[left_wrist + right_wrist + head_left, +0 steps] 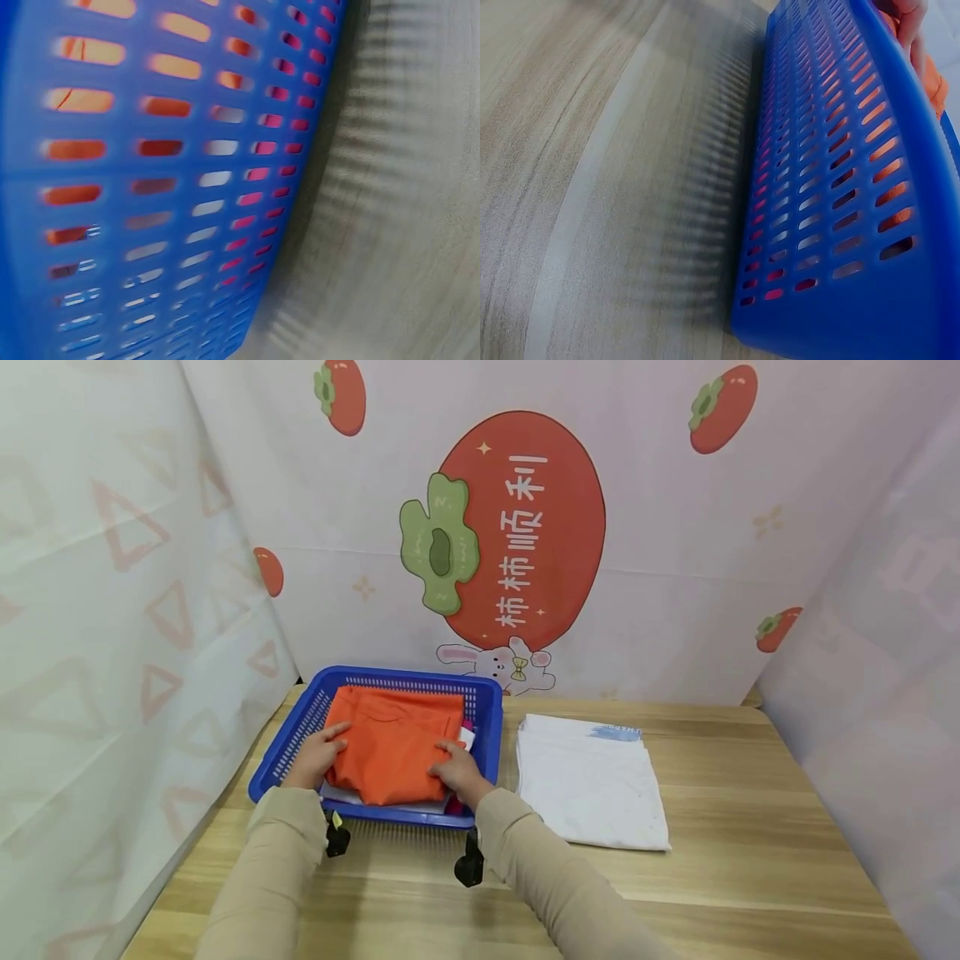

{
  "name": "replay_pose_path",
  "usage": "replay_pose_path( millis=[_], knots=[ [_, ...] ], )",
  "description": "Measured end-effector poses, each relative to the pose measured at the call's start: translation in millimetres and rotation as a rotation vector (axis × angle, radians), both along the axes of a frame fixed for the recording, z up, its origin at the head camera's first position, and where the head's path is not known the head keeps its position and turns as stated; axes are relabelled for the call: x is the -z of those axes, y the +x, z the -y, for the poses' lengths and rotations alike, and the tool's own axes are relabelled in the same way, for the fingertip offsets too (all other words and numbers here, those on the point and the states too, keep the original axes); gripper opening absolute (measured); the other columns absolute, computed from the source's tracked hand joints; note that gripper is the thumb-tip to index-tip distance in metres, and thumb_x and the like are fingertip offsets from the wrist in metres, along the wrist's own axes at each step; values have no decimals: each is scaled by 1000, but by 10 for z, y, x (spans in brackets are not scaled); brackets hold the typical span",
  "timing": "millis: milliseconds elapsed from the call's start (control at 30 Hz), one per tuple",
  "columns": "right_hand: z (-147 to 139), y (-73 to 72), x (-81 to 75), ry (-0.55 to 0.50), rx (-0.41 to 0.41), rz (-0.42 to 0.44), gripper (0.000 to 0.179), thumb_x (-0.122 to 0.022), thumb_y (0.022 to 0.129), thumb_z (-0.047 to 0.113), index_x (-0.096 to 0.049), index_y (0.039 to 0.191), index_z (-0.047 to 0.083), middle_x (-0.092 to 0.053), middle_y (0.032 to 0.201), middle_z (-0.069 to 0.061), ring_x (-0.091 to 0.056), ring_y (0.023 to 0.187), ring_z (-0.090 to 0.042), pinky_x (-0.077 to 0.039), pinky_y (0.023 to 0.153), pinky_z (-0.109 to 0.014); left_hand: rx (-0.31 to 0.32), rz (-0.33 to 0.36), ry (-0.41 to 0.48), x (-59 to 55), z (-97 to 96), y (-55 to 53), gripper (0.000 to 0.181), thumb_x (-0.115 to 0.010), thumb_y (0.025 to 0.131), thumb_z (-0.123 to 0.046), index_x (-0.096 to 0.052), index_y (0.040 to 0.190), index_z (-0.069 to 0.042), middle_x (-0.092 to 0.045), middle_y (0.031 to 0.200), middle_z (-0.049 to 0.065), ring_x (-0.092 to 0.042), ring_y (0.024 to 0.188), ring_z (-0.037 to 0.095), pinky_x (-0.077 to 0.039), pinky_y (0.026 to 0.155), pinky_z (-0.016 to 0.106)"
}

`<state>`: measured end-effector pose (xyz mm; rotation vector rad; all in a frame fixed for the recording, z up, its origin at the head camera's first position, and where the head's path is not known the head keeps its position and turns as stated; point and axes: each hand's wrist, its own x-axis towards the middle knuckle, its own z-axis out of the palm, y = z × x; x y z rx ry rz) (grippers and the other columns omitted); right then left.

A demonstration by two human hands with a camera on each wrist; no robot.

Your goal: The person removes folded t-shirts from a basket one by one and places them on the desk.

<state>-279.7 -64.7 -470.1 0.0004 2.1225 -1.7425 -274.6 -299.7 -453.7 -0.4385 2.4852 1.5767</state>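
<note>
A folded orange garment [393, 747] lies in a blue plastic basket [491, 718], on top of white and pink cloth. My left hand [318, 757] holds its left edge, fingers over the top. At the opposite edge my right hand [457, 770] grips the garment near the front right corner. In the left wrist view the slotted basket wall [124, 174] hides the hand, with orange, white and pink showing through the slots. Fingers of the right hand [913, 26] appear over the basket rim against the orange cloth [932, 84] in the right wrist view.
A folded white garment [588, 785] with a blue print lies flat on the wooden table [735, 827], right of the basket. Printed curtains [660, 552] enclose the table at the back and sides. Black wrist devices [469, 862] hang below both wrists, in front of the basket.
</note>
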Motion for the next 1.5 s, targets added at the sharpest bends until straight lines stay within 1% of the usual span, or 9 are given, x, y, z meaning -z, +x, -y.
replay_pose_path(
  millis=[200, 433, 567, 733, 933, 1067, 1167, 1367, 1500],
  knots=[
    [-46, 26, -87, 12, -16, -51, 55, -57, 69, -10, -48, 122, 3, -45, 116, -17, -48, 76, -22, -44, 54, -28, 42, -38, -10, -131, -5, 65, 45, -41, 89, -6, -33, 133, -8, -13, 139, 22, -14, 124, 36, -23, 94, 49],
    [-93, 32, -252, 12, -45, -95, 55, -57, 69, -11, -49, 121, 6, -45, 117, -15, -46, 71, -20, -43, 52, -26, 45, -91, -32, -302, -7, 175, 45, -42, 89, -7, -34, 133, -11, -14, 139, 20, -13, 125, 35, -21, 95, 49],
    [-158, 39, -330, 20, -55, -126, 54, -58, 69, -9, -51, 120, 8, -46, 115, -13, -45, 67, -18, -41, 50, -24, 38, -116, -22, -375, -46, 209, 44, -42, 90, -8, -35, 133, -12, -15, 139, 19, -14, 125, 34, -21, 95, 50],
    [-278, 37, -439, 58, -67, -155, 54, -60, 71, -6, -51, 121, 12, -44, 119, -12, -45, 79, -22, -41, 55, -24, 41, -141, 27, -492, -150, 253, 44, -43, 90, -10, -34, 134, -15, -13, 140, 17, -16, 124, 34, -26, 93, 50],
    [-443, 56, -564, 86, -79, -182, 52, -61, 72, -3, -52, 120, 15, -44, 121, -11, -44, 88, -23, -41, 62, -25, 29, -161, 78, -627, -292, 356, 45, -44, 90, -13, -34, 134, -17, -11, 141, 15, -20, 122, 36, -30, 90, 51],
    [-568, 74, -624, 63, -93, -190, 51, -60, 73, -3, -52, 120, 15, -42, 123, -11, -44, 92, -23, -42, 65, -26, 31, -212, 118, -658, -398, 409, 44, -45, 90, -11, -36, 132, -13, -13, 141, 13, -19, 123, 33, -28, 92, 49],
    [-665, 93, -660, 52, -109, -192, 50, -59, 74, -4, -52, 120, 15, -41, 123, -10, -44, 94, -24, -43, 67, -28, 42, -223, 142, -657, -477, 427, 43, -46, 89, -10, -37, 132, -13, -14, 141, 12, -19, 124, 32, -29, 92, 48],
    [-844, 145, -720, 49, -121, -206, 49, -59, 75, -3, -51, 120, 16, -39, 126, -11, -45, 98, -24, -45, 73, -32, 60, -244, 123, -686, -638, 452, 42, -46, 89, -10, -40, 131, -15, -13, 142, 10, -14, 126, 31, -28, 92, 48],
    [-965, 190, -764, 40, -100, -178, 49, -59, 76, -3, -52, 120, 18, -39, 125, -10, -47, 101, -24, -46, 74, -33, 55, -245, 126, -718, -761, 481, 42, -46, 89, -9, -41, 130, -16, -12, 142, 11, -12, 126, 30, -27, 93, 48]
  ],
)
